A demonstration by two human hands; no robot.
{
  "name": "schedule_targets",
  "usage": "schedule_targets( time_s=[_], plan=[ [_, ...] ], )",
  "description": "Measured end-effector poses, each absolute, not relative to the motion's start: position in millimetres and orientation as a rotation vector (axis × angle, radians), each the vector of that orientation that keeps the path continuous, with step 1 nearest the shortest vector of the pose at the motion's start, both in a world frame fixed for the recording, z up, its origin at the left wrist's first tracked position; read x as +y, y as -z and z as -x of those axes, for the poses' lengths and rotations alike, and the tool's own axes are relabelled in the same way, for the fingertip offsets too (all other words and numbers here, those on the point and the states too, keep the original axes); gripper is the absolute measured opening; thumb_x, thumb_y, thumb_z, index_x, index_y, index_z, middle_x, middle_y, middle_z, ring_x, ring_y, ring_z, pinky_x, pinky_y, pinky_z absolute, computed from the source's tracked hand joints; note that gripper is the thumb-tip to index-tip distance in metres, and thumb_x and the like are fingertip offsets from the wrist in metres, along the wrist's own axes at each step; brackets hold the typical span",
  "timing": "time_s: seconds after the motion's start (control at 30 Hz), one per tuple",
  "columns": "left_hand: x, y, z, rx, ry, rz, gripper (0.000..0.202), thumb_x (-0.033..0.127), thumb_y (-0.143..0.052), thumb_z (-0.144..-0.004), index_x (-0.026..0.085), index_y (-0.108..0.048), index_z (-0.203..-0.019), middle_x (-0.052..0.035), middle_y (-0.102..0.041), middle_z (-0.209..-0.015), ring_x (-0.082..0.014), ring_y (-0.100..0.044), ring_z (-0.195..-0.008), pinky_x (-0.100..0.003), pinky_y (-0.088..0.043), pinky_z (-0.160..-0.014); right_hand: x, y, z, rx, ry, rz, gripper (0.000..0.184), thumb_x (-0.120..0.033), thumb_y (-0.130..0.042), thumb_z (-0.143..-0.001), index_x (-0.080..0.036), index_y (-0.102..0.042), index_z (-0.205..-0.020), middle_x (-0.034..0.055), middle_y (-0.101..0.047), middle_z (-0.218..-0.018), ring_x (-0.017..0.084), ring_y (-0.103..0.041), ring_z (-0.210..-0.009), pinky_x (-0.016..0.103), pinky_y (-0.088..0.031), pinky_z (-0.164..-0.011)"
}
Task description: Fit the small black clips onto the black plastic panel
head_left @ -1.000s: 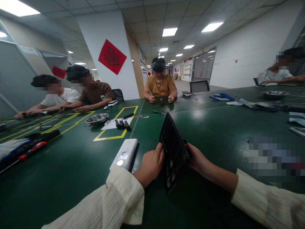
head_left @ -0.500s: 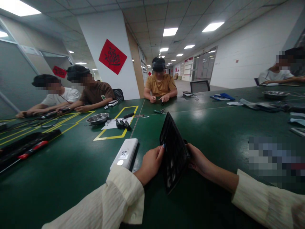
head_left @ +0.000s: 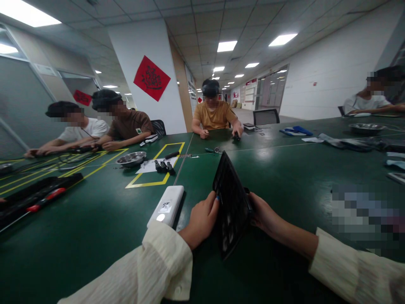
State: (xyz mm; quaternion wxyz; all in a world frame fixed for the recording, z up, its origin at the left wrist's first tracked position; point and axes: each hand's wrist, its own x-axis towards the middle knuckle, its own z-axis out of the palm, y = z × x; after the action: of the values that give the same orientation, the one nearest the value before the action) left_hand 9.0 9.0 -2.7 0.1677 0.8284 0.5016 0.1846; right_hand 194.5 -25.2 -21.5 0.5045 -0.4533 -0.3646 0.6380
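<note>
A thin, flat black panel [head_left: 230, 207] stands tilted on edge between my hands, just above or on the green table. Rows of dim, blocky shapes mark its face; whether it is a tablet or a flat case I cannot tell. My left hand [head_left: 202, 215] closes on its left side, thumb against the face. A small blue spot shows at that thumb's tip. From the right, my right hand [head_left: 264, 213] grips the back, its fingertips partly hidden behind the panel. Beside my left wrist lies a white power bank [head_left: 166, 206] with a number label.
Steel bowls [head_left: 131, 159] and several black cylindrical parts [head_left: 164, 166] on white paper [head_left: 145, 166] sit ahead. A red-handled screwdriver [head_left: 47, 199] lies left, a blue item [head_left: 295, 131] far right. Co-workers sit around the green table [head_left: 294, 177], one person [head_left: 211, 114] directly opposite.
My hands and the panel stay nearly as they were; the view has shifted slightly. The person opposite has moved one hand sideways, toward the right of the view, over a small dark object.
</note>
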Motion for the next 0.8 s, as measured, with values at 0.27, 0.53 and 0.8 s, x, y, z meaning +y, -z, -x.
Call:
schedule_targets(
  time_s=[0.27,0.53,0.8],
  plan=[
    [11.5,3.0,-9.9,1.329,-0.604,-2.289,0.038,0.040,-0.020,-0.093,0.020,-0.051,-0.082,-0.0017,-0.061,-0.074,-0.0169,-0.058,-0.069,-0.025,-0.041,-0.063,-25.4,22.5,-195.4,-0.915,-1.525,1.092,0.031,-0.051,-0.046,-0.077,-0.020,-0.049,-0.079,-0.0046,-0.048,-0.057,0.007,-0.041,-0.042,0.019,-0.024,-0.039],
    [6.5,-5.2,-10.8,1.406,-0.517,-2.275,0.028,0.031,-0.028,-0.091,0.021,-0.055,-0.091,-0.0036,-0.066,-0.089,-0.0195,-0.061,-0.085,-0.026,-0.042,-0.073,-26.6,17.9,-193.2,-0.897,-1.534,1.112,0.033,-0.052,-0.047,-0.075,-0.021,-0.049,-0.083,-0.0047,-0.048,-0.058,0.008,-0.041,-0.044,0.019,-0.024,-0.039],
    [7.3,-2.2,-11.5,1.456,-0.534,-2.277,0.022,0.031,-0.026,-0.091,0.020,-0.045,-0.090,-0.0037,-0.061,-0.081,-0.0183,-0.060,-0.077,-0.026,-0.042,-0.068,-26.3,16.1,-191.6,-0.991,-1.485,1.075,0.030,-0.050,-0.045,-0.077,-0.020,-0.047,-0.078,-0.0049,-0.044,-0.057,0.006,-0.035,-0.041,0.018,-0.017,-0.037]
  ],
)
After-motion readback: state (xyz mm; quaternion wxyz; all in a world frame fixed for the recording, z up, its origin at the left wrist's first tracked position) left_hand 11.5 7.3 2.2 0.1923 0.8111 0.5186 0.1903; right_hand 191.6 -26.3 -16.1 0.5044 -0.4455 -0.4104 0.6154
